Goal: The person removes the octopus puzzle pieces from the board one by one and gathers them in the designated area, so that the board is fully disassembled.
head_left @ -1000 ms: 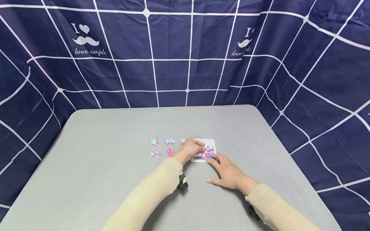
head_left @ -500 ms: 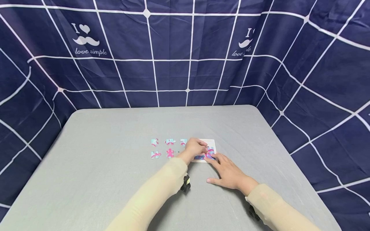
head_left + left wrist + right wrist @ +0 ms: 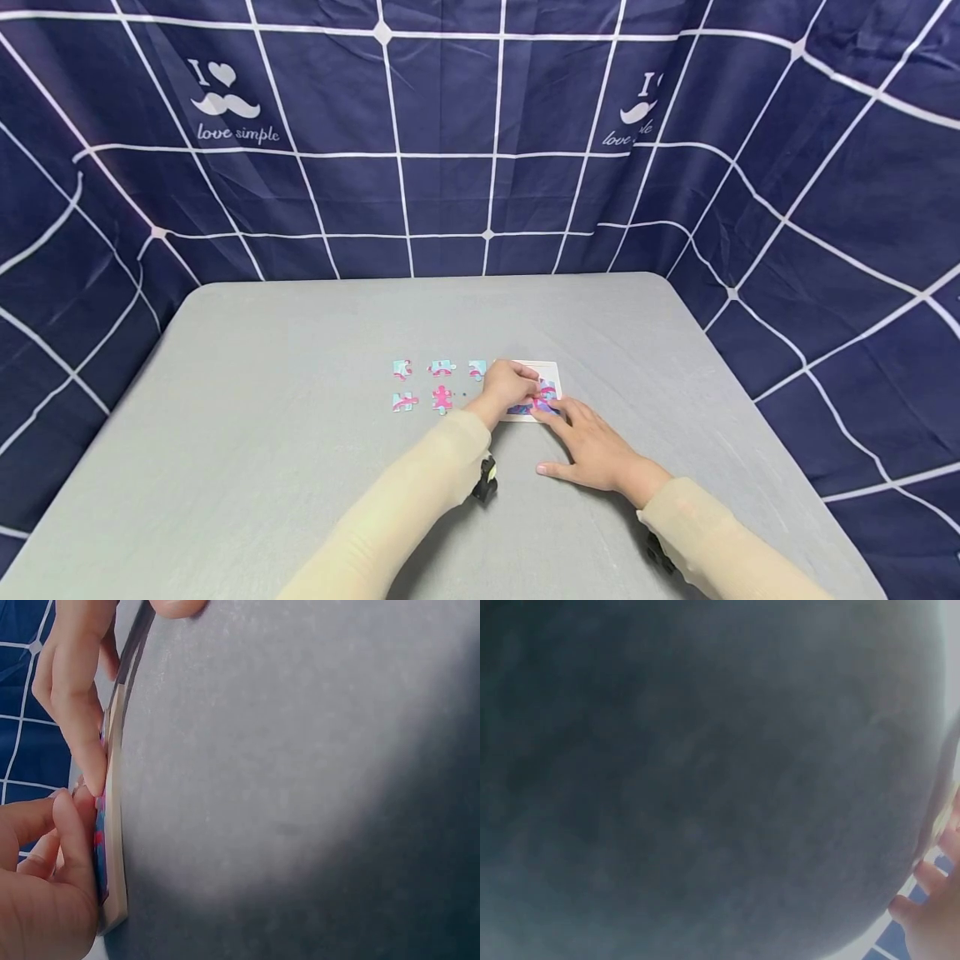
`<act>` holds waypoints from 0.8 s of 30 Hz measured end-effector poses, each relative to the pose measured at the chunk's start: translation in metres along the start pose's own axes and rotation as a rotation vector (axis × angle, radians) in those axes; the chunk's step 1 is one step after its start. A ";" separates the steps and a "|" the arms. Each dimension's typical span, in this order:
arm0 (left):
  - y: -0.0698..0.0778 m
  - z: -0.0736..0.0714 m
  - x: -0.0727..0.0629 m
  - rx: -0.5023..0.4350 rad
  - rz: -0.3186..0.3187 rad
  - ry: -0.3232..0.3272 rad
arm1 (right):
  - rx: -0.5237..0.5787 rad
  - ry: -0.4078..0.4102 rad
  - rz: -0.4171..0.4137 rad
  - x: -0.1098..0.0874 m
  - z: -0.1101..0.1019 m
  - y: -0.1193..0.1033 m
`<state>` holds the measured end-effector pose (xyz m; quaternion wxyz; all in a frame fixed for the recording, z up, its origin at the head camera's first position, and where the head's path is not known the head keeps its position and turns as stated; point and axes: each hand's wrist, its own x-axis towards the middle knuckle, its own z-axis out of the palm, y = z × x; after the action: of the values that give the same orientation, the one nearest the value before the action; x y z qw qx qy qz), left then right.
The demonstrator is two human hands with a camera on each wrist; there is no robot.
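Left hand [image 3: 508,384] shifted right, over puzzle [image 3: 551,389], grip unclear, right hand [image 3: 595,447] outspread, touching it

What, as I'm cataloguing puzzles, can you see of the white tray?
The tray is a shallow rectangle with a raised rim, white from above; its side looks like pale wood or card in the left wrist view. It lies flat on the grey table. Pink, blue and purple puzzle pieces cover the near part that shows, while bare white shows along the far edge. The left hand hides much of its left side; the right hand rests its fingers on the near right part.
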<state>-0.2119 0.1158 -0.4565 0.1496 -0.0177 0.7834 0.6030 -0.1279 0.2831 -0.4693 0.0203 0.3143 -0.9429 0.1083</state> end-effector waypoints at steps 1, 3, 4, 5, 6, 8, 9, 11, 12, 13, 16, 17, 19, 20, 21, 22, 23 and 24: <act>0.000 0.000 0.000 0.014 0.006 0.003 | 0.000 -0.001 0.001 0.000 0.000 0.000; 0.000 0.000 0.000 0.024 0.010 0.007 | 0.001 -0.002 0.002 0.000 0.000 0.000; 0.000 0.000 0.000 0.019 0.008 0.008 | 0.001 -0.003 0.003 0.000 0.000 0.000; 0.000 0.000 0.001 0.000 -0.002 0.007 | 0.002 -0.003 0.002 0.000 0.000 0.000; -0.001 0.000 0.001 -0.011 -0.009 0.010 | 0.001 -0.004 0.002 0.000 0.000 0.000; -0.002 0.000 0.001 -0.055 -0.024 0.009 | 0.002 -0.003 -0.001 0.000 0.000 -0.001; -0.002 0.000 0.001 -0.076 -0.032 0.007 | 0.002 -0.002 -0.002 0.000 -0.001 -0.001; -0.003 -0.003 0.001 -0.100 -0.041 0.002 | 0.003 0.000 -0.007 0.000 -0.001 -0.001; -0.003 -0.004 0.001 -0.106 -0.037 -0.002 | 0.004 0.001 -0.008 0.000 -0.001 -0.001; -0.003 -0.006 0.000 -0.119 -0.033 -0.009 | 0.003 0.001 -0.008 0.000 -0.001 -0.001; -0.004 -0.014 -0.002 -0.118 -0.020 -0.022 | -0.002 -0.006 -0.004 0.000 -0.001 -0.001; -0.004 -0.017 -0.003 -0.120 -0.013 -0.027 | -0.002 -0.011 0.000 0.000 -0.001 -0.001; -0.006 -0.022 -0.004 -0.125 -0.007 -0.036 | -0.004 -0.023 0.010 0.000 -0.001 -0.001; -0.007 -0.025 -0.005 -0.121 -0.004 -0.040 | -0.003 -0.028 0.015 0.000 -0.001 -0.002; -0.008 -0.028 -0.005 -0.120 -0.003 -0.044 | 0.000 -0.033 0.020 0.000 -0.001 -0.002; -0.008 -0.031 -0.006 -0.112 -0.003 -0.048 | 0.000 -0.035 0.023 0.000 -0.001 -0.002; -0.009 -0.034 -0.006 -0.107 -0.002 -0.051 | 0.000 -0.036 0.025 0.000 -0.001 -0.002; -0.010 -0.037 -0.007 -0.100 -0.002 -0.054 | 0.001 -0.036 0.024 -0.001 -0.001 -0.002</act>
<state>-0.2115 0.0774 -0.4555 0.1702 -0.0097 0.7478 0.6417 -0.1265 0.2824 -0.4677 0.0020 0.3047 -0.9468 0.1034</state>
